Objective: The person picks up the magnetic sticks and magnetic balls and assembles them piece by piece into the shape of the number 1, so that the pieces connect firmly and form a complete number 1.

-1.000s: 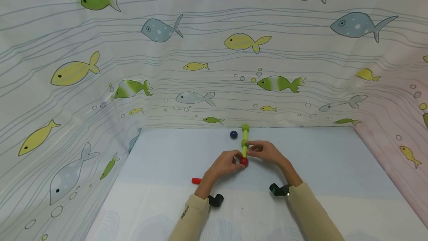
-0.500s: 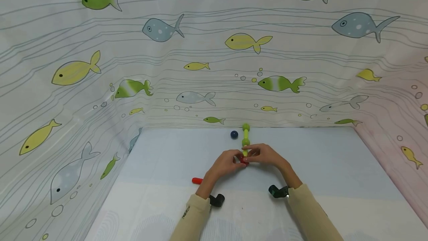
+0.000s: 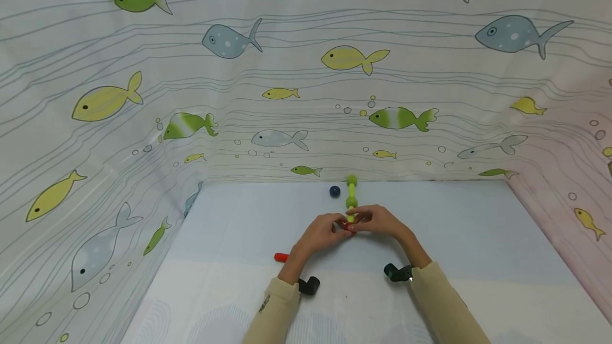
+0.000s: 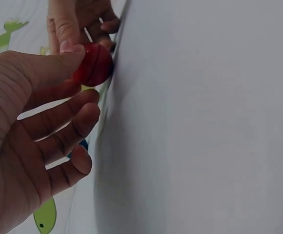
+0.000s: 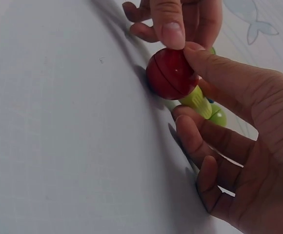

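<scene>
A red ball (image 3: 349, 228) forms the near end of a chain on the table. In the left wrist view, my left hand (image 3: 322, 233) pinches this red ball (image 4: 96, 66) between thumb and fingers. From the other side my right hand (image 3: 381, 221) pinches the ball too, its thumb on top in the right wrist view, where the red ball (image 5: 170, 75) joins a ridged yellow-green rod (image 5: 196, 101). Beyond the hands the chain runs on through a green ball (image 3: 351, 202) and a second yellow-green rod (image 3: 351, 191) to a far green ball (image 3: 351, 180).
A dark blue ball (image 3: 335, 191) lies left of the chain. Partly hidden by the left forearm is a red rod (image 3: 280, 257). A fish-patterned sheet (image 3: 229, 110) encloses the back and sides of the pale table (image 3: 454, 227). Each wrist carries a dark camera (image 3: 309, 285).
My right hand has shifted from the near yellow-green rod down onto the red ball, mostly within the first half second. The left hand keeps its hold, and the chain has barely moved.
</scene>
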A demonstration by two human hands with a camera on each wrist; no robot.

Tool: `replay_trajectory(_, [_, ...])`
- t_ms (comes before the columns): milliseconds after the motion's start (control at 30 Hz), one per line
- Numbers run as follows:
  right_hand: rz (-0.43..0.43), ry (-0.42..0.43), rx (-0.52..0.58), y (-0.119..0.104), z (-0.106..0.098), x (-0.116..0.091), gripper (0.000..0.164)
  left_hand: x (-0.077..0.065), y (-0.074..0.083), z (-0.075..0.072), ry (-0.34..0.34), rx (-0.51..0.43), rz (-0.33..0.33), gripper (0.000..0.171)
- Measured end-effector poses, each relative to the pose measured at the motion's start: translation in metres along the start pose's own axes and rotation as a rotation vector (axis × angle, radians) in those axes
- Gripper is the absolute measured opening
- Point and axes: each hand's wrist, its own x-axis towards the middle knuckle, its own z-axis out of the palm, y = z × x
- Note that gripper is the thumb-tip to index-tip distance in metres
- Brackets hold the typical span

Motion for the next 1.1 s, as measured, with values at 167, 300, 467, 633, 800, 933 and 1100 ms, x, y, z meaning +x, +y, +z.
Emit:
replay_trajectory(167, [0.009, -0.005, 0.001, -0.001, 0.000, -0.001, 0.046, -0.005, 0.000, -0.007, -0.007, 0.021, -0.006, 0.031])
replay_trajectory(300, [0.024, -0.002, 0.011, -0.001, 0.000, -0.001, 0.046, -0.009, -0.002, -0.014, -0.028, 0.013, -0.011, 0.033])
replay_trajectory(467, [0.043, 0.003, 0.014, -0.001, 0.000, -0.001, 0.046, -0.018, -0.009, -0.023, -0.036, 0.030, -0.019, 0.034])
replay_trajectory(633, [0.063, 0.009, -0.002, -0.002, 0.000, -0.001, 0.045, -0.030, -0.018, -0.035, -0.016, 0.050, -0.013, 0.034])
replay_trajectory(800, [0.074, 0.007, -0.008, -0.002, 0.000, -0.001, 0.047, -0.043, -0.022, -0.047, -0.005, 0.037, -0.029, 0.032])
replay_trajectory(933, [0.079, 0.004, -0.013, -0.001, 0.000, -0.001, 0.048, -0.053, -0.027, -0.054, -0.004, 0.031, -0.046, 0.030])
replay_trajectory(1100, [0.088, 0.005, 0.000, 0.001, 0.001, 0.000, 0.047, -0.066, -0.035, -0.060, -0.003, 0.015, -0.064, 0.030])
